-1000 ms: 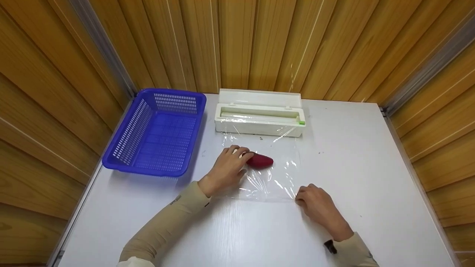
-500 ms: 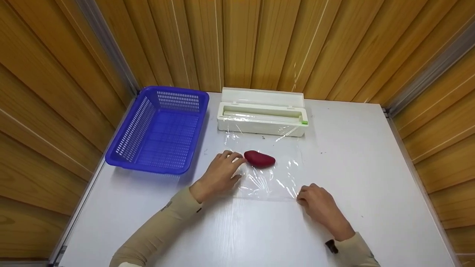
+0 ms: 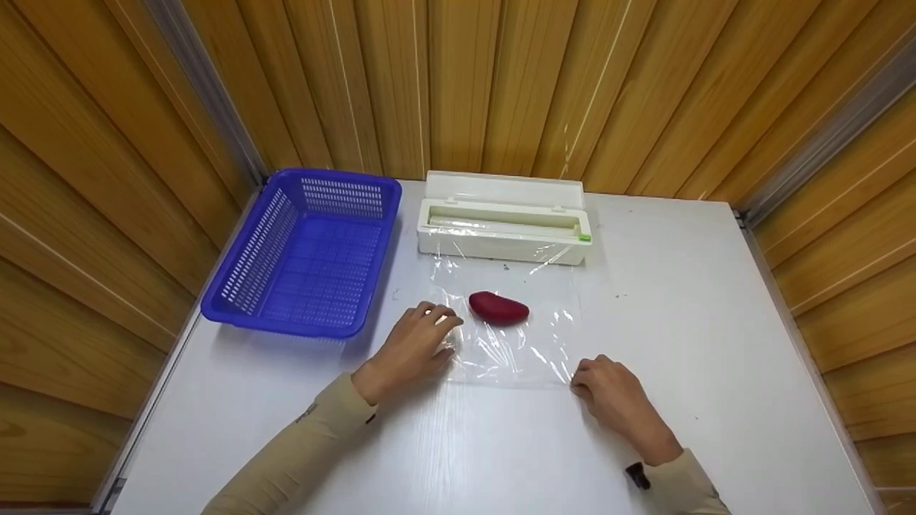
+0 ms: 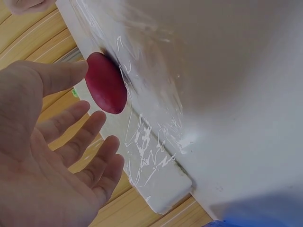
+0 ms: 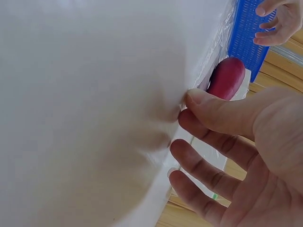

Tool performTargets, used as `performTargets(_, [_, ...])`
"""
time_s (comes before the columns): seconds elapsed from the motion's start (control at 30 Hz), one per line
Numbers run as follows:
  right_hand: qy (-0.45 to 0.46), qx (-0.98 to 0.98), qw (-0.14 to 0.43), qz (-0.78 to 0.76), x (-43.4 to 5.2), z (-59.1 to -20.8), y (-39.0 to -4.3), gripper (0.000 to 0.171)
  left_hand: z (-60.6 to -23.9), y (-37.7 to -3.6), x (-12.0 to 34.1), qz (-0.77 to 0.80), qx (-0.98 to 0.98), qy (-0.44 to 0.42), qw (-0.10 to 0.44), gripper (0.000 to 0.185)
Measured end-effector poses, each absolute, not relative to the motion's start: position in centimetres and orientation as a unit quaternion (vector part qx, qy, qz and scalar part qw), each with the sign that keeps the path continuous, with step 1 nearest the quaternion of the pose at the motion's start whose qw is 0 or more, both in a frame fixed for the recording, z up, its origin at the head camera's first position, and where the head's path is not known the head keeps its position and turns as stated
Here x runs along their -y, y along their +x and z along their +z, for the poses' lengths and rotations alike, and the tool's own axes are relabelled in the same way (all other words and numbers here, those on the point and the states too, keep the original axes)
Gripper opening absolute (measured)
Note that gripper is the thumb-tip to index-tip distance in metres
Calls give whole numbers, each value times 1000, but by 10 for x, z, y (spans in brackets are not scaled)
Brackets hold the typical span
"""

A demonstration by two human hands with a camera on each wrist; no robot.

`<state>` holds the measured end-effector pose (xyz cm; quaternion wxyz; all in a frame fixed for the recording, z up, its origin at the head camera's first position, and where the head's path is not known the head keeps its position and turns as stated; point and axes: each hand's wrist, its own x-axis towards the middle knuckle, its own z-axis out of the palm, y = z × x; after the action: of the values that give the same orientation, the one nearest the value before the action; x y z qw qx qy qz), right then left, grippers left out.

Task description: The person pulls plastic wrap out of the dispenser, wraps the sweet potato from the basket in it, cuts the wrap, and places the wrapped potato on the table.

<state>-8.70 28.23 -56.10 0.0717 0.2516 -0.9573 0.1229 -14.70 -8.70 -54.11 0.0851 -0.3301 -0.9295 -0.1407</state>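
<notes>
Clear film (image 3: 515, 336) lies flat under the red piece (image 3: 499, 308); the right hand (image 3: 615, 400) pinches its near corner. The left hand (image 3: 415, 343), fingers spread and relaxed, should probably pin its own edge for an even, wrinkle-free lift

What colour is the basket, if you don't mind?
Blue; the basket shows best in the head view.

Blue basket (image 3: 304, 254) blocks left; dispenser box (image 3: 503, 227) blocks rear; right tabletop (image 3: 715, 322) open.
</notes>
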Motion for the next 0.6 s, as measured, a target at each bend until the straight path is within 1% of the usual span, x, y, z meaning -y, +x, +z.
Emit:
performTargets(0.4, [235,961,69,128,-284,-564,-84,16,-548,-131,105,-159,928,-323,94,37])
performTargets(0.6, [244,954,88,150,-285,-566,-81,19,-553,-120,114,-181,925,-322,92,32])
